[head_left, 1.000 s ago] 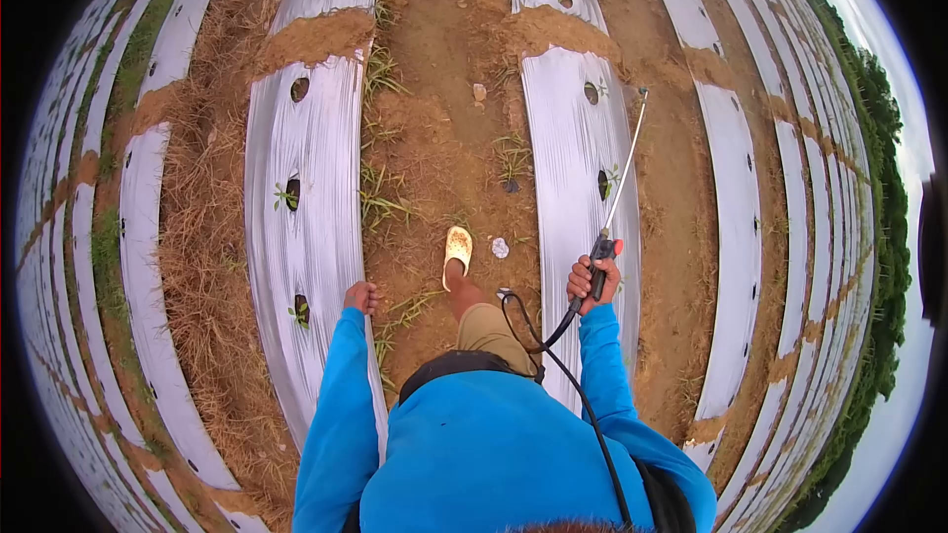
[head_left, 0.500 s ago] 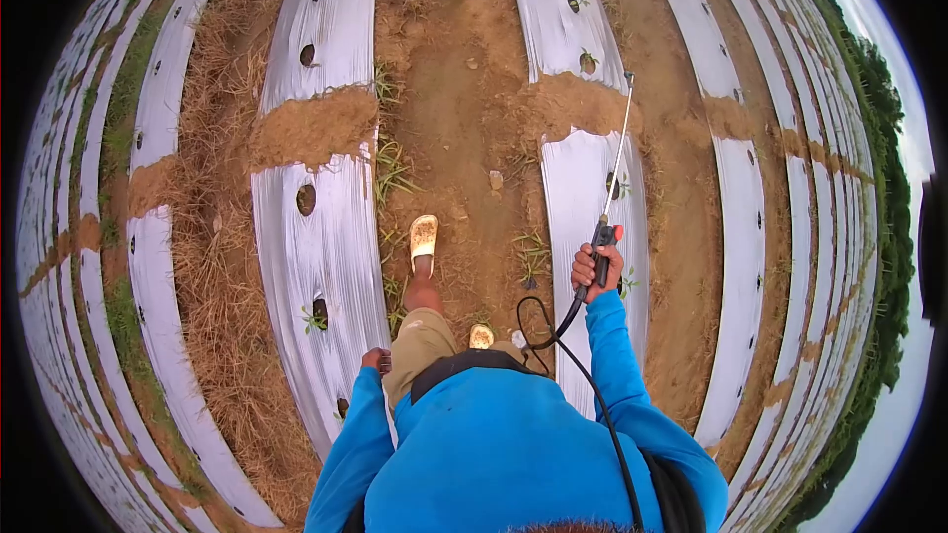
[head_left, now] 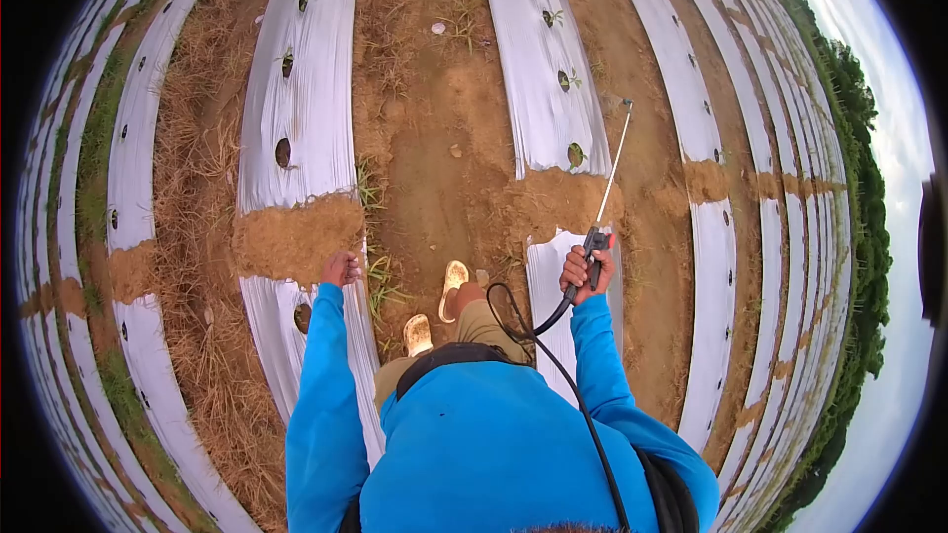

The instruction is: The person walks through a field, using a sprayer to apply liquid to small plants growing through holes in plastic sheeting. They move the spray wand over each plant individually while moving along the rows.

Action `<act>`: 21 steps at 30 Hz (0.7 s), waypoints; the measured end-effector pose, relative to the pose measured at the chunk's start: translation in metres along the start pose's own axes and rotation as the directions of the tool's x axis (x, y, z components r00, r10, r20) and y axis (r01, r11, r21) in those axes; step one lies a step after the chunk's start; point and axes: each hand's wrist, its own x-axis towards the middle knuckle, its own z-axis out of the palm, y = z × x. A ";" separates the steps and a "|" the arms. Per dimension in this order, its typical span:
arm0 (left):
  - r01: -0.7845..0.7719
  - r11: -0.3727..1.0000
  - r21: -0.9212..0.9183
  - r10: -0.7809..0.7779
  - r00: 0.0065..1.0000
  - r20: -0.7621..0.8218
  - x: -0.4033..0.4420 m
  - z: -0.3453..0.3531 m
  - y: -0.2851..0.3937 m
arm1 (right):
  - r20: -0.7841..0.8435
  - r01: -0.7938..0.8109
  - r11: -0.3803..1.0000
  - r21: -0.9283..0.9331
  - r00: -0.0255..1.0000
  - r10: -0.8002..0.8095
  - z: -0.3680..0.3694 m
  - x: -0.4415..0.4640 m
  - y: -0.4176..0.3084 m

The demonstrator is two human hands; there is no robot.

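My right hand (head_left: 587,271) is wrapped round the black handle of a spray wand (head_left: 615,160), whose thin metal tube points forward and slightly right, its tip over the soil beside the right plastic-covered bed. A black hose (head_left: 570,382) runs from the handle back along my body. My left hand (head_left: 342,268) hangs over the left bed, near a mound of bare soil (head_left: 296,237); its fingers are curled in, with nothing visible in them. Small green plants (head_left: 565,81) grow from holes in the silvery plastic (head_left: 533,39).
A dirt path (head_left: 430,188) with tufts of grass (head_left: 377,286) runs between the two beds, my feet in light clogs (head_left: 453,281) on it. Dry straw (head_left: 197,188) covers the ground at left. More plastic-covered rows lie on both sides, with trees (head_left: 857,188) at far right.
The ground has shifted toward me, with the soil gaps now nearer my hands. My left hand has swung forward, and my feet have changed places. The wand stays in my right hand.
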 end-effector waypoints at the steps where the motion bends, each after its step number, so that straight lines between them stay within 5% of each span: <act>1: 0.004 1.000 0.002 -0.004 1.000 -0.007 0.019 0.003 0.014 | -0.034 0.017 1.000 0.004 0.999 -0.017 0.006 0.027 -0.009; 10: 0.537 0.844 -0.017 -0.527 0.822 -0.214 0.157 0.024 0.012 | 0.037 -0.046 0.998 0.045 0.998 0.045 0.047 0.287 -0.126; 11: 0.547 0.837 0.014 -0.539 0.829 -0.149 0.150 0.038 0.022 | 0.037 -0.044 0.997 0.065 0.998 0.042 0.061 0.304 -0.133; 13: 0.576 0.797 0.181 -0.509 0.802 -0.314 0.138 0.087 0.063 | 0.061 -0.075 0.997 0.023 0.995 0.074 0.102 0.357 -0.169; 21: 0.444 0.884 0.149 -0.383 0.868 -0.316 0.283 0.168 0.263 | 0.056 -0.135 0.989 -0.058 0.989 0.139 0.179 0.540 -0.252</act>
